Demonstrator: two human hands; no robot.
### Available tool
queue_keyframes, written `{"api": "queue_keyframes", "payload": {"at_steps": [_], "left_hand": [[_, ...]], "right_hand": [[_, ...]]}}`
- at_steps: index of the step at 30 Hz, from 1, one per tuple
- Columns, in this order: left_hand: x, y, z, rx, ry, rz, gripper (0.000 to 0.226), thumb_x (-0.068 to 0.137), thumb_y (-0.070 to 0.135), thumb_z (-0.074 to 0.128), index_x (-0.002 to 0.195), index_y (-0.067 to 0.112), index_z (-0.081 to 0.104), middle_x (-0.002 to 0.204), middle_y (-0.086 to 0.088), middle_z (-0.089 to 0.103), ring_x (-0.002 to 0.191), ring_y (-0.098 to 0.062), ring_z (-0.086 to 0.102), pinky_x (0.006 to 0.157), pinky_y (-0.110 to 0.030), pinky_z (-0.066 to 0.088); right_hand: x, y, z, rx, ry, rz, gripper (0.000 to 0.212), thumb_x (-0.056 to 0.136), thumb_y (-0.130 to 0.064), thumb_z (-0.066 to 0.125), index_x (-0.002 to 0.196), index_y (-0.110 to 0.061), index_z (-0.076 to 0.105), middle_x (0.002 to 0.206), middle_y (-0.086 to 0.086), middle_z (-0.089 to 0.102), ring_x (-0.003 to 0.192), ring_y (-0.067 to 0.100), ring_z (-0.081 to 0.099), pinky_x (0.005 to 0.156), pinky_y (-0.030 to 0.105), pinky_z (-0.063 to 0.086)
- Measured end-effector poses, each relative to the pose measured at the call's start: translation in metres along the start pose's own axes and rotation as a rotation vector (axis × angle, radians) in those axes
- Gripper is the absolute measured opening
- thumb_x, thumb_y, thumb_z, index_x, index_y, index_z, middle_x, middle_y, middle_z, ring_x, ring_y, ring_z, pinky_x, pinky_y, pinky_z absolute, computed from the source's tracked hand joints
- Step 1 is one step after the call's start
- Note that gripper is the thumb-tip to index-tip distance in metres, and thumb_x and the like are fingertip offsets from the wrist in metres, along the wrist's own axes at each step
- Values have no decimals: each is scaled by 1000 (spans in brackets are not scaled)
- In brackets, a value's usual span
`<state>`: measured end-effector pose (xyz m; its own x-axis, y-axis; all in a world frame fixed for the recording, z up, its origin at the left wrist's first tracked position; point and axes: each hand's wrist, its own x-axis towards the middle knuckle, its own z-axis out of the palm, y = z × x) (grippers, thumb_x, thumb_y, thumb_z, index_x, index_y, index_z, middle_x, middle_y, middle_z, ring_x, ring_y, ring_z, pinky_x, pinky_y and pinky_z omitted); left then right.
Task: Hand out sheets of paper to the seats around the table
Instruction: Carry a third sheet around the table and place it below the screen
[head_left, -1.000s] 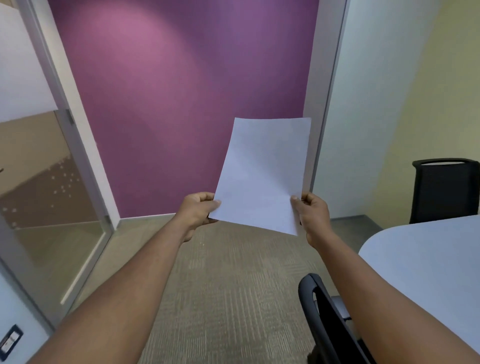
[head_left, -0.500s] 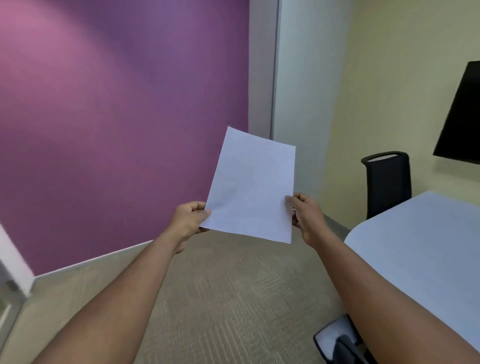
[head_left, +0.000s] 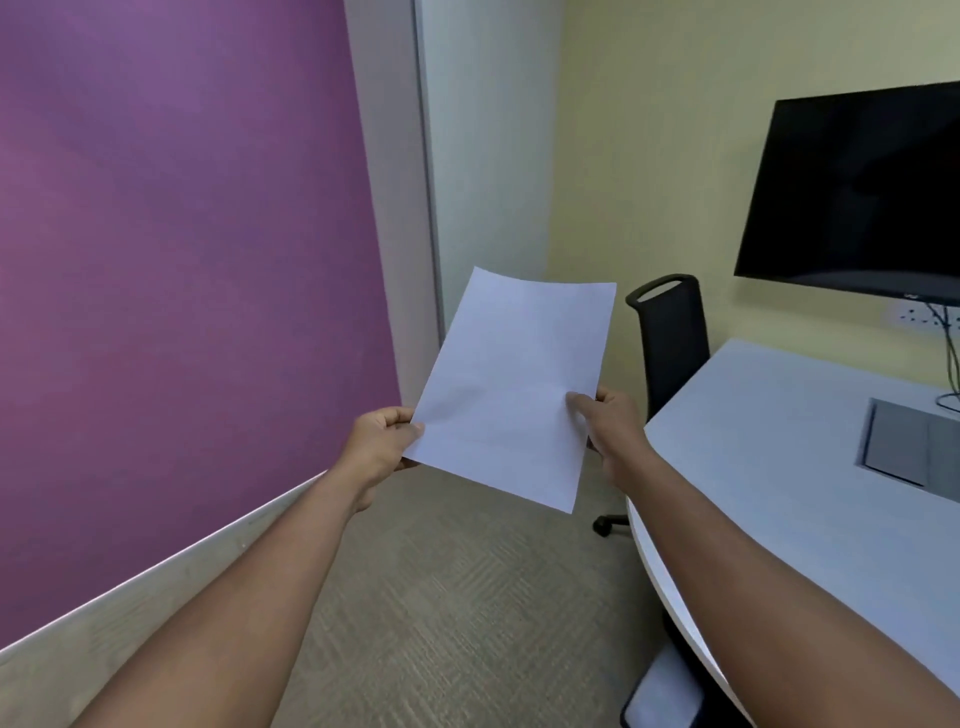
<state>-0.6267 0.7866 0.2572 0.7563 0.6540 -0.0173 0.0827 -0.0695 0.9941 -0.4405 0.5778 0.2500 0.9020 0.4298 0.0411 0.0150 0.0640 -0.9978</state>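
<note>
Pinching paper sheet (head_left: 511, 384) with left hand (head_left: 382, 441) and right hand (head_left: 613, 423), beside table (head_left: 779, 467).

The sheet of paper (head_left: 511, 384) is looking thin, matt and smooth, with a faint crease showing across its lower half. The counter (head_left: 769, 467) is showing a smooth, pale, low-sheen top, and a grey matt panel (head_left: 914, 447) is sitting flush near its far right edge. The floor (head_left: 441, 597) is wearing rough woven carpet. The chair (head_left: 672, 338) back is appearing as black matt fabric. The screen (head_left: 852, 192) is gleaming glossy black.
</note>
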Motion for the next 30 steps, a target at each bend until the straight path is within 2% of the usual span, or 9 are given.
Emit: {"api": "queue_keyframes", "payload": {"at_steps": [2, 4, 6, 10, 16, 21, 24, 27, 30], "left_hand": [[29, 0, 12, 16, -30, 2, 13, 94, 8, 58, 99, 10, 70, 90, -5, 75, 72, -13, 72, 61, -27, 58], [62, 2, 22, 41, -57, 6, 14, 95, 9, 57, 100, 9, 70, 94, -8, 74, 76, -17, 70, 60, -27, 57], [94, 4, 33, 60, -76, 9, 14, 96, 9, 56, 101, 8, 69, 97, -12, 73, 79, -20, 69, 62, -28, 58], [158, 9, 60, 87, -119, 8, 15, 97, 8, 53, 97, 10, 68, 100, -15, 71, 84, -25, 66, 76, -40, 55], [236, 9, 97, 48, -145, -21, 14, 95, 9, 56, 100, 9, 70, 99, -11, 73, 80, -21, 68, 67, -31, 56], [304, 9, 140, -131, -151, -100, 11, 90, 8, 62, 99, 11, 68, 98, -9, 72, 83, -21, 68, 63, -30, 57], [343, 3, 171, -248, -208, -161, 13, 89, 13, 66, 102, 13, 65, 93, -7, 72, 78, -19, 68, 57, -27, 55], [380, -5, 201, -298, -314, -223, 11, 86, 18, 71, 91, 13, 62, 84, -7, 73, 64, -17, 66, 55, -27, 54], [421, -12, 231, -302, -450, -271, 16, 84, 20, 74, 87, 13, 61, 84, -9, 74, 67, -18, 64, 61, -29, 54]], "right_hand": [[26, 5, -7, 18, 35, 9, 12, 90, -21, 60, 94, -22, 72, 101, -5, 75, 96, 24, 71, 88, 45, 56], [55, 7, -15, 57, 88, 14, 12, 91, -25, 62, 95, -20, 72, 104, 0, 75, 93, 22, 71, 76, 39, 59], [84, 4, -24, 91, 146, 17, 12, 90, -31, 64, 92, -21, 71, 100, -1, 75, 87, 19, 71, 65, 31, 54], [143, -1, -44, 125, 217, 7, 7, 89, -31, 64, 95, -28, 65, 100, -6, 72, 89, 16, 69, 68, 31, 54], [206, 0, -77, 42, 288, 56, 6, 92, -20, 62, 86, -22, 64, 93, 0, 70, 79, 19, 67, 58, 29, 53], [251, 20, -104, 27, 383, 51, 4, 94, -20, 62, 94, -23, 64, 101, 1, 69, 89, 27, 67, 81, 47, 58], [273, 30, -117, 82, 482, 54, 9, 94, -19, 62, 90, -26, 64, 102, -1, 69, 88, 22, 67, 74, 40, 60], [299, 36, -127, 136, 579, 31, 11, 95, -18, 62, 91, -27, 65, 104, -3, 70, 91, 20, 68, 64, 31, 58], [328, 42, -133, 199, 694, 14, 9, 94, -17, 62, 90, -24, 66, 104, -2, 71, 91, 21, 70, 62, 30, 58]]}}
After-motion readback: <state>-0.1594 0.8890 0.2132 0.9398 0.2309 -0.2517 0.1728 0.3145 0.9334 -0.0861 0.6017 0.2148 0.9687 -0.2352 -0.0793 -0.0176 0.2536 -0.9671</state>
